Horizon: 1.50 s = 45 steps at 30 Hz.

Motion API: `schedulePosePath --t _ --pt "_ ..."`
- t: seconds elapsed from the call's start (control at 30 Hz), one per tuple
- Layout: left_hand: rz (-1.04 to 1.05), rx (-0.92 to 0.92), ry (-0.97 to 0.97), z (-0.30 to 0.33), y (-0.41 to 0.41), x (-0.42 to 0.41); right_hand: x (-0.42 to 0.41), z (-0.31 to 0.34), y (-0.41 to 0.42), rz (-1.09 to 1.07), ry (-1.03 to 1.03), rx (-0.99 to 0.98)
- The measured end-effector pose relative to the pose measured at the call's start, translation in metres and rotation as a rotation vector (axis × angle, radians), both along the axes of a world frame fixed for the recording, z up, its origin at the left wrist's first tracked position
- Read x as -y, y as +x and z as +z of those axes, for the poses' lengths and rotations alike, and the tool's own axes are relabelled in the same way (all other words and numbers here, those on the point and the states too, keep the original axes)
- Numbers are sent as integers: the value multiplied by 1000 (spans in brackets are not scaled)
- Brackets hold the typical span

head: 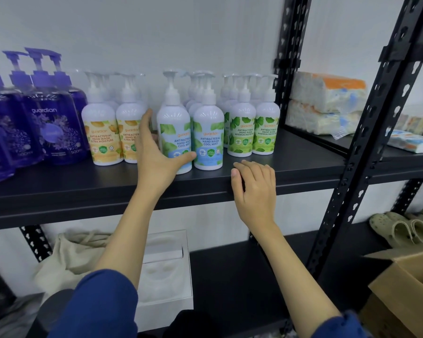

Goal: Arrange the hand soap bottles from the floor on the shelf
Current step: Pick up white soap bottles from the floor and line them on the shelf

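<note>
Your left hand is spread wide, fingers straight and apart, reaching into the gap between two bottle groups on the shelf. Fingertips run up past the orange-label bottle on its left side; the thumb stretches right and lies across the lower front of the near cool mint bottle. Nothing is gripped; the hand only brackets and touches. That bottle stands upright, long axis vertical, pump on top, immediately right of the palm, with a second cool mint bottle touching or just beside it farther right. Your right hand rests on the shelf's front lip, fingers loosely curled over the edge, holding no bottle; it sits below and right of the mint pair, near the green-label bottles. Judgement: the left hand is the nearer one to the mint bottle, and the move turns on a sideways push or a wrap around its body from the left. Purple bottles stand well apart at far left. More rows stand behind; how many, you cannot tell. The floor stock is not visible here.
</note>
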<state>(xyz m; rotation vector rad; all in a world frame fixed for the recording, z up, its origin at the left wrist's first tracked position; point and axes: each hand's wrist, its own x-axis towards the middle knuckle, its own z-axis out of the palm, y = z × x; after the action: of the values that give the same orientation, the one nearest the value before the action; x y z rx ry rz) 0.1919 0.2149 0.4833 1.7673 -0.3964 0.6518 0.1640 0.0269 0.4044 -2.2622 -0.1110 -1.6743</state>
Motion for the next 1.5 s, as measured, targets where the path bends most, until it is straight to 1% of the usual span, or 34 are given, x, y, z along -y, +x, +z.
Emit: schedulePosePath --t 0.23,0.37,0.47,0.83,1.13,1.37,1.5 --pt "-73 -22 -76 -2 3 -3 -1 -1 1 -7 5 17" --pt "29 48 -7 -3 4 1 0 -1 2 -7 8 16" --pt "77 65 36 -5 6 3 0 -2 1 -4 8 15" --pt "-42 -44 -36 -1 6 -4 0 -2 3 -2 7 42" --pt "-21 46 -38 0 -5 1 -2 -1 2 -11 13 36" --pt "-57 10 -62 1 -7 -1 -2 0 0 -3 7 24" --pt "-27 0 -41 3 -13 1 -3 3 -4 2 8 -3"
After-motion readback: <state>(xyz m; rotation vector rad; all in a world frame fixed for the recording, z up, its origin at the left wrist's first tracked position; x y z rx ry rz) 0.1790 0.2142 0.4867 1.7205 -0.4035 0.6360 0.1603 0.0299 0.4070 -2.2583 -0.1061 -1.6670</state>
